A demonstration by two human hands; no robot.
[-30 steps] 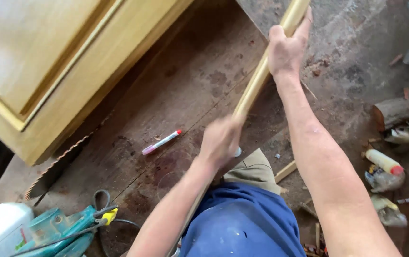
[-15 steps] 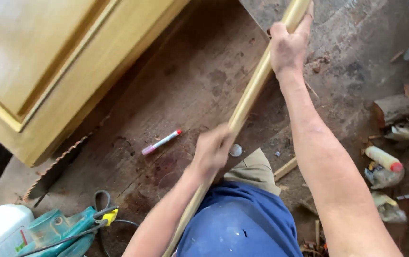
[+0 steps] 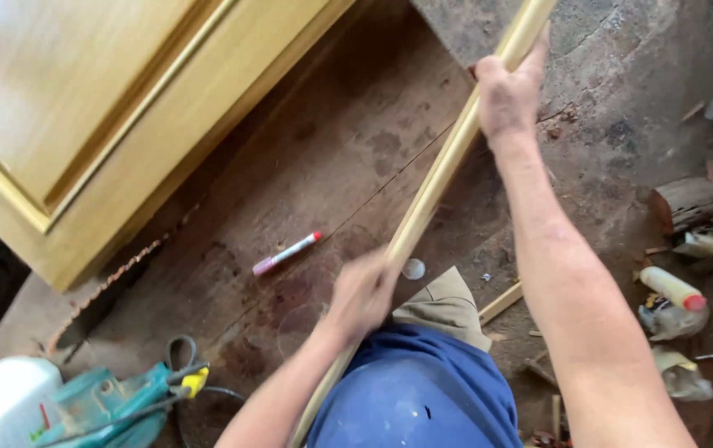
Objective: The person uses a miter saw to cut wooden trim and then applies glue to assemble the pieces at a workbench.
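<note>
A long pale wooden moulding strip [image 3: 439,178] runs diagonally across the view, from the top edge down toward the person's lap, lying over a dark, stained wooden desk [image 3: 348,158]. The right hand [image 3: 507,93] closes around the upper part of the strip, its grip wrapped fully about the wood with the arm stretched forward. The left hand [image 3: 362,292] sits on the lower part of the strip, near the person's blue shirt; it is blurred, so its grip appears closed on the strip but the finger positions cannot be made out.

A pink and white marker [image 3: 287,253] lies on the desk, well left of the strip and apart from both hands. A yellow panelled cabinet door [image 3: 83,108] rests at the upper left, overhanging the desk. A teal power tool [image 3: 99,406] with a cord sits at the lower left corner. To the right, on the grey floor [image 3: 622,75], lie a short log [image 3: 693,202], a pale bottle with a red cap [image 3: 672,289] and assorted scraps.
</note>
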